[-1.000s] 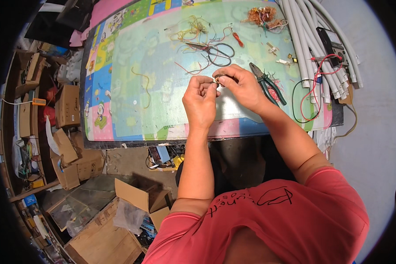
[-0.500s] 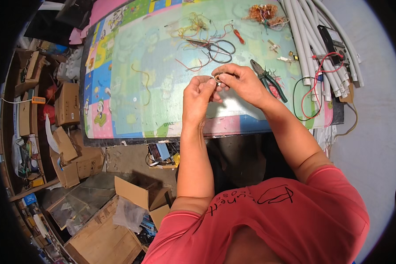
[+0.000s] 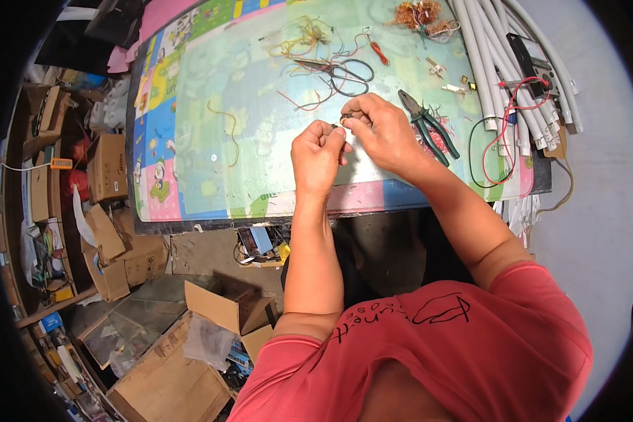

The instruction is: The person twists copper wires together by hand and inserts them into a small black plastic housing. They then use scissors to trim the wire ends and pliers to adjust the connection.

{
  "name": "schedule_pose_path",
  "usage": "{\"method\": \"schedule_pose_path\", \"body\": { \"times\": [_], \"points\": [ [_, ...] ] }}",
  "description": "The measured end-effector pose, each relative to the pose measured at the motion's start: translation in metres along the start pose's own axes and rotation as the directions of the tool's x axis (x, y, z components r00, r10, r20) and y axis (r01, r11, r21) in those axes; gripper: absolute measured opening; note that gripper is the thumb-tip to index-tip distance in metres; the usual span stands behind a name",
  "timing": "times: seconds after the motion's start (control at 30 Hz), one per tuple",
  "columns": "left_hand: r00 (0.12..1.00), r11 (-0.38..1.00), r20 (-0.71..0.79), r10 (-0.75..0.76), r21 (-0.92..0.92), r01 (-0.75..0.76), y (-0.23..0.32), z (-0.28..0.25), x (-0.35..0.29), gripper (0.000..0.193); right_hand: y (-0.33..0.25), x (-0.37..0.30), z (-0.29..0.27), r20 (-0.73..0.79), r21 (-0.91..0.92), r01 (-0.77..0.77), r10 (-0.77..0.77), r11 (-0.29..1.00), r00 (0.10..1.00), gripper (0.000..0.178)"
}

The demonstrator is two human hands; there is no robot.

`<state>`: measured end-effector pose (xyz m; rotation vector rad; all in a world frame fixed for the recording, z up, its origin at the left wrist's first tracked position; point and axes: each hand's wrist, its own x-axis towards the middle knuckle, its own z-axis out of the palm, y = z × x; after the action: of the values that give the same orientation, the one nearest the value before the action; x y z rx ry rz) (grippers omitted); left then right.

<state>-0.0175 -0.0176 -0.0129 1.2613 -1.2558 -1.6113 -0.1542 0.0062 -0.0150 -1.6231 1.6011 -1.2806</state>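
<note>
As L hand (image 3: 316,158) sits just beside, R hand (image 3: 381,133) pinches small dark part (image 3: 345,118).
Part's over cartoon mat (image 3: 204,202), just fwd of L thumb, R nearer; L fingers bunched, hold unclear; long axis too small to read.

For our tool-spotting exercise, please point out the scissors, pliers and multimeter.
Scissors (image 3: 329,69), head view: near the pivot.
Combination pliers (image 3: 417,116), head view: at the pivot.
Multimeter (image 3: 539,69), head view: front face, below its display.
</note>
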Motion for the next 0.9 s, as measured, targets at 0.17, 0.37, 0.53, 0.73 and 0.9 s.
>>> {"method": "schedule_pose_path", "body": {
  "times": [0.17,0.37,0.53,0.73,0.9],
  "points": [
    [1.0,1.0,-0.029,0.004,-0.029,-0.004,-0.004,0.003,0.002,0.016,-0.001,0.001,0.001,-0.038,-0.091,0.014,-0.018,0.996,0.999,0.013],
    [0.997,0.998,-0.061,-0.038,-0.046,0.035,-0.004,0.001,0.001,0.014,-0.001,0.002,0.0,-0.005,0.026,-0.02,0.02,0.999,1.0,0.014],
    [0.976,0.994,-0.196,0.092,-0.047,-0.104,-0.004,-0.003,0.004,0.011,0.015,0.0,0.008,0.153,0.311,-0.255,0.217,0.916,0.964,0.013],
    [0.967,0.986,-0.198,0.163,0.009,-0.164,-0.009,-0.002,0.007,0.012,0.019,0.0,0.008,0.253,0.528,-0.337,0.235,0.779,0.938,0.011],
    [0.988,0.975,-0.14,0.061,-0.203,-0.089,-0.009,-0.008,0.006,0.019,0.031,0.004,-0.022,0.246,0.285,-0.364,0.299,0.887,0.922,0.017]
  ]
}}
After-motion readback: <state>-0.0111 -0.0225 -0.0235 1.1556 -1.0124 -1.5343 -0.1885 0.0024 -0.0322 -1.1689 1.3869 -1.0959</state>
